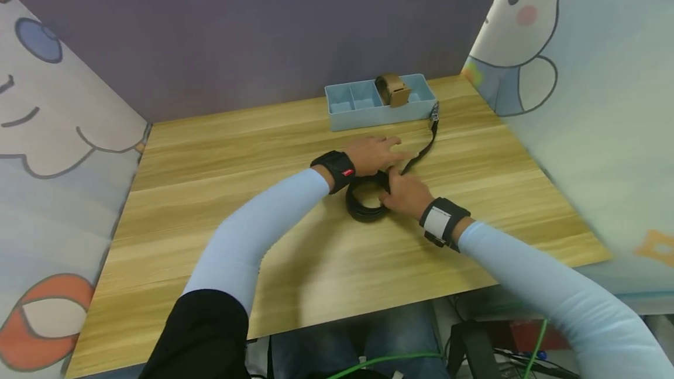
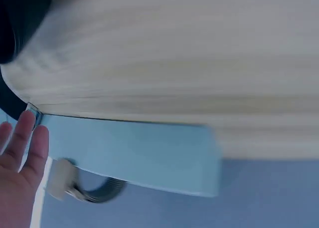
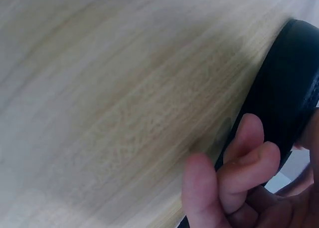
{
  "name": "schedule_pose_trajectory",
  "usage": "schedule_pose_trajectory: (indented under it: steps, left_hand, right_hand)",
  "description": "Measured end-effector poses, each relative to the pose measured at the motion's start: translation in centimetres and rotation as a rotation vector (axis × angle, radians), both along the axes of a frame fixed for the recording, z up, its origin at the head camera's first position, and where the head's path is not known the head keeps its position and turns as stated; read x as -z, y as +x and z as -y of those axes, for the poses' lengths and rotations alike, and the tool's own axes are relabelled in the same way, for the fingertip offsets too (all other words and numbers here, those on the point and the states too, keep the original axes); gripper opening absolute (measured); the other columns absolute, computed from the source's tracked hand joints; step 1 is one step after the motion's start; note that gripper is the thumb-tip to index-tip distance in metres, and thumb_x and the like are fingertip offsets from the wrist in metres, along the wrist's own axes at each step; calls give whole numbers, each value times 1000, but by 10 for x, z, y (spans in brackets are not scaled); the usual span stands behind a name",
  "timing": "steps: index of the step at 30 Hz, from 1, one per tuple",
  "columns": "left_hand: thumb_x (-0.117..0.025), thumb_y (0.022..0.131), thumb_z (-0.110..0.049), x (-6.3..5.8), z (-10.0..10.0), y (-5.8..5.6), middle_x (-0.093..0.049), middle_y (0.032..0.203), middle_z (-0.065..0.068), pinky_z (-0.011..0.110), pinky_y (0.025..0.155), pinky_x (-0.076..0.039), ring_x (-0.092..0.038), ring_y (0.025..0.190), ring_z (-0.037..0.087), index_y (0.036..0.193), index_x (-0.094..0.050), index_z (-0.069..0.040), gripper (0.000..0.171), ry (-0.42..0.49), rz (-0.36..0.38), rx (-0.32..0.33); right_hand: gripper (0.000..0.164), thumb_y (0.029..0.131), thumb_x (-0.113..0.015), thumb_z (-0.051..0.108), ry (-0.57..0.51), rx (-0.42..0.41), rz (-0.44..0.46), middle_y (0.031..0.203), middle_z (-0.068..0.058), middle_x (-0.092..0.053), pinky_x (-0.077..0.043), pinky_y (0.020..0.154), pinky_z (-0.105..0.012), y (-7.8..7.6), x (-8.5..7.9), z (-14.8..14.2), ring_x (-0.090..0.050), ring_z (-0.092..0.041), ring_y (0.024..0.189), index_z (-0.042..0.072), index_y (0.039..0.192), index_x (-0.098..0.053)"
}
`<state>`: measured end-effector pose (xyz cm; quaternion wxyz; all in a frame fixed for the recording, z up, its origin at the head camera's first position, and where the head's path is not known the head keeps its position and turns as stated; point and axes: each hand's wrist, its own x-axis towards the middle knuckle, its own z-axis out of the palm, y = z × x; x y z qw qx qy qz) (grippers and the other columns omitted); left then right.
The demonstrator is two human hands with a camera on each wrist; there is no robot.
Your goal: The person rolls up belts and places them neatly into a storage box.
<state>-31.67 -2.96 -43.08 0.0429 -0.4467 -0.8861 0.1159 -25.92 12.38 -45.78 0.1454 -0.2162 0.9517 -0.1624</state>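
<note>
Past sleeves [image 1: 247,233], clamps right grip [image 1: 408,195] on likely pliable coil [image 1: 363,213] rim between bench [image 1: 221,151] side edges, with left grip [image 1: 370,155] apart.

Pale blue arm sleeves [image 1: 247,233], black wristbands [image 1: 333,162], one red-tagged, one white-patched, and a black upper sleeve [image 1: 202,332] are worn.
</note>
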Motion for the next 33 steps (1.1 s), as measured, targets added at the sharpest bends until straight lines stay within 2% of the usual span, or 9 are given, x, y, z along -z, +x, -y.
schedule_pose_trajectory:
  steps: [3,4,8,14,18,22,26,33]
  left_hand:
    - [-52,95,-25,3,-21,-14,-37,143,10,39,84,-51,-51,115,29,141,-35,-40,52,-63,5,67]
    - [-51,96,-26,5,-22,-15,-38,142,10,40,84,-51,-51,115,28,138,-40,-40,46,-72,14,72]
    - [-55,93,-28,10,-20,-15,-45,130,8,38,80,-50,-52,107,26,124,-58,-35,32,-71,28,62]
    - [-54,92,-37,14,-13,-16,-50,110,4,35,75,-49,-53,94,22,106,-68,-26,23,-13,19,18]
    - [-52,94,-35,14,-2,-13,-52,105,4,34,76,-48,-54,92,21,98,-70,-22,23,4,-5,4]
    - [-54,93,-30,17,13,-8,-54,99,4,34,74,-46,-52,86,19,98,-72,-24,19,60,-1,-11]
    - [-56,92,-28,20,31,0,-54,95,4,32,69,-46,-52,82,18,101,-72,-26,18,113,-16,-37]
    - [-63,88,-27,21,55,14,-54,92,4,33,69,-48,-54,83,19,100,-72,-25,15,143,-45,-52]
  right_hand:
    - [57,84,-58,29,-1,-13,-34,53,-3,-50,-34,37,-28,0,1,-3,-49,-18,43,-6,126,-43]
    - [56,84,-58,28,-3,-28,-43,52,-2,-49,-33,37,-27,1,2,-1,-48,-17,42,-6,126,-43]
    - [58,83,-55,25,2,-43,-87,48,0,-45,-28,33,-26,5,3,0,-44,-16,38,-4,131,-39]
    - [64,82,-55,23,-18,19,-64,51,-2,-46,-25,32,-26,8,2,-8,-42,-17,38,0,134,-25]
    - [68,82,-56,25,-34,45,-27,56,-4,-49,-30,34,-28,8,0,-11,-44,-18,42,3,137,-22]
    - [61,83,-56,30,-20,54,21,61,-6,-53,-34,37,-30,5,-2,-16,-47,-19,46,7,134,-32]
    - [51,85,-57,33,8,39,60,67,-6,-58,-37,38,-30,2,-5,-22,-50,-18,49,5,125,-44]
    - [42,86,-58,32,18,30,44,77,-9,-62,-39,41,-28,-1,-10,-30,-52,-17,53,2,115,-54]
